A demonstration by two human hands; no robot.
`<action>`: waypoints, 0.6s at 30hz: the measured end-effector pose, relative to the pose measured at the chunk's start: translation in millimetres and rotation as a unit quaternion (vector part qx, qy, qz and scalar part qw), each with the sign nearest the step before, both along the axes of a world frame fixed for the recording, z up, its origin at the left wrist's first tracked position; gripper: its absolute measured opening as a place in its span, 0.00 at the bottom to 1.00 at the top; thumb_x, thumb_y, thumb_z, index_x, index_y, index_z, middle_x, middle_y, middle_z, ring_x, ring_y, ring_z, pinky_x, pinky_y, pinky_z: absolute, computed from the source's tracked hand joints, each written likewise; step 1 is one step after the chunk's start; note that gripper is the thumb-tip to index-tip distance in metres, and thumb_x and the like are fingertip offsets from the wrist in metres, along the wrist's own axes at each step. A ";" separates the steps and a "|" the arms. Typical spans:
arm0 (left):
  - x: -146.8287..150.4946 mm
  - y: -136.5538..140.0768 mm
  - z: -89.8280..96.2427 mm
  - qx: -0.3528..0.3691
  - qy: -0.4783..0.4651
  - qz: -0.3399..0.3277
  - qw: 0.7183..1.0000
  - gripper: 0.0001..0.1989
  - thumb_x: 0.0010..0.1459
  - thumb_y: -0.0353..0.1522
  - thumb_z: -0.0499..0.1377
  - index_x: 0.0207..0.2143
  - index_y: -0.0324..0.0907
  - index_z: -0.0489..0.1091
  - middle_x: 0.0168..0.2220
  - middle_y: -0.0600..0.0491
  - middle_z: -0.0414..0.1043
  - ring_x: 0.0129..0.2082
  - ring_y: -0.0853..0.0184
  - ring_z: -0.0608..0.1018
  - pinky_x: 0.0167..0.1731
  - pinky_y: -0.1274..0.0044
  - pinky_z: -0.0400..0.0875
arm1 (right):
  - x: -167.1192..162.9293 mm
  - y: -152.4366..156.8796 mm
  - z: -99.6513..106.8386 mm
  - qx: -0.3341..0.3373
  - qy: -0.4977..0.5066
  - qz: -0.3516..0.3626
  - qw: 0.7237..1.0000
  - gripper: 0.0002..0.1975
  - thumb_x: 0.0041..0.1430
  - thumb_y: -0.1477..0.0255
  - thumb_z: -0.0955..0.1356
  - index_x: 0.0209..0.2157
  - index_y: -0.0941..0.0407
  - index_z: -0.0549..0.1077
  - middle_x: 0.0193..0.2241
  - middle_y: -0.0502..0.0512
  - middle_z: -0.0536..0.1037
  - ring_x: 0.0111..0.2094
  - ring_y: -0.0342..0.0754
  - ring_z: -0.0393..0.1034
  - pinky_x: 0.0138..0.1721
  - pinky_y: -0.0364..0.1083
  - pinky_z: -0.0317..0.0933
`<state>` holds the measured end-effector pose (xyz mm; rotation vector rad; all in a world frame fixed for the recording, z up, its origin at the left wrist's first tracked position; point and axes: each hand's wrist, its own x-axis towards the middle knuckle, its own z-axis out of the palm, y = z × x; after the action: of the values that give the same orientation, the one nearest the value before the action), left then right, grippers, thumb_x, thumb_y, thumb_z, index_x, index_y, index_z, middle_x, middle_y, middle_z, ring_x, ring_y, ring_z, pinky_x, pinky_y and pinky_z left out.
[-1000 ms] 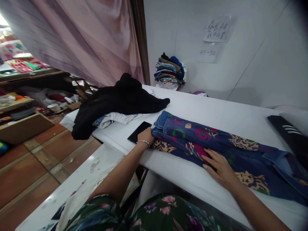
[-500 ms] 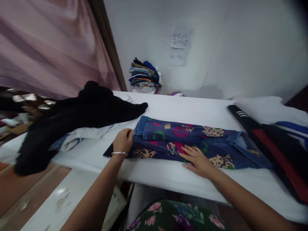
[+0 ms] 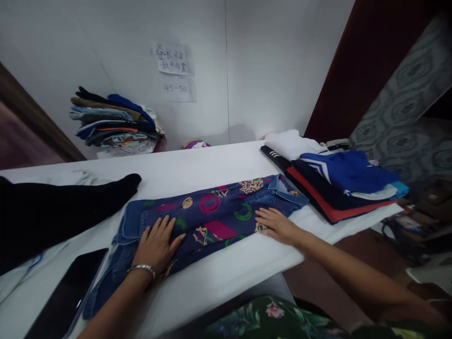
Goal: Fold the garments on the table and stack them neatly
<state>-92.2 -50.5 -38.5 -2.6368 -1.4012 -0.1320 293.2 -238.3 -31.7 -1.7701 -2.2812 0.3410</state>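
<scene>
A dark blue denim shirt (image 3: pixel 208 221) with pink, green and tan prints lies lengthwise on the white table, its sides folded in. Its collar points to the right. My left hand (image 3: pixel 157 245), with a silver bracelet on the wrist, rests flat on the shirt's left part, fingers spread. Near the collar, my right hand (image 3: pixel 277 226) lies open on the lower edge of the cloth. A smartphone (image 3: pixel 72 292) with a dark screen is left of my left forearm, beside a denim part of the shirt.
A black garment (image 3: pixel 52 212) is spread at the left. Folded clothes, with a blue garment (image 3: pixel 356 172) on top, are piled at the right end. Another clothes stack (image 3: pixel 116 120) stands by the wall at the back left. Paper notes (image 3: pixel 174 59) hang on the wall.
My view has swung to the right. My left hand has gone from the shirt's end to lying flat on it, and my right hand has slid toward the collar. The smartphone now shows.
</scene>
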 end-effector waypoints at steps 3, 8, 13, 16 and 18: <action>0.2 -2.4 2.7 -0.001 0.006 0.001 1.000 0.33 0.59 0.45 0.47 0.61 0.36 0.62 0.64 0.42 0.58 0.64 0.51 0.59 0.60 0.58 0.55 | 33.5 -26.8 -0.3 0.006 -0.002 -0.085 0.996 0.25 0.67 0.58 0.58 0.63 0.51 0.61 0.64 0.58 0.58 0.66 0.54 0.48 0.64 0.62 0.46; 2.3 -3.6 3.9 0.003 -0.002 -0.005 1.000 0.32 0.59 0.45 0.46 0.60 0.37 0.63 0.63 0.41 0.59 0.64 0.51 0.60 0.59 0.57 0.55 | 26.5 -22.0 7.4 0.038 -0.003 -0.132 0.991 0.25 0.68 0.58 0.56 0.61 0.53 0.64 0.64 0.59 0.59 0.67 0.55 0.46 0.64 0.63 0.43; 2.1 -4.3 5.3 0.000 -0.004 0.004 1.000 0.31 0.59 0.45 0.48 0.60 0.39 0.63 0.63 0.43 0.59 0.64 0.52 0.60 0.59 0.58 0.55 | -10.5 50.2 23.2 0.096 -0.005 -0.085 0.992 0.29 0.67 0.55 0.55 0.64 0.54 0.58 0.66 0.59 0.53 0.68 0.55 0.40 0.65 0.62 0.39; 3.3 -7.3 8.9 -0.009 -0.004 0.009 1.000 0.30 0.59 0.45 0.49 0.60 0.40 0.63 0.63 0.44 0.59 0.64 0.53 0.60 0.60 0.58 0.55 | -12.4 93.8 23.4 0.086 -0.032 -0.084 0.992 0.32 0.66 0.52 0.55 0.64 0.55 0.57 0.67 0.60 0.51 0.68 0.56 0.39 0.65 0.62 0.36; 4.3 -9.4 11.1 -0.019 -0.005 0.014 1.000 0.30 0.60 0.45 0.49 0.60 0.40 0.63 0.63 0.44 0.59 0.64 0.53 0.60 0.60 0.59 0.54 | -1.3 113.0 16.9 0.041 -0.051 -0.133 0.989 0.33 0.65 0.51 0.56 0.64 0.56 0.57 0.67 0.61 0.52 0.68 0.60 0.41 0.64 0.65 0.37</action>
<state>-87.9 -59.9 -27.4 -2.6505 -1.4567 -0.1164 291.9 -125.3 -14.8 -2.0581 -2.0542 0.1075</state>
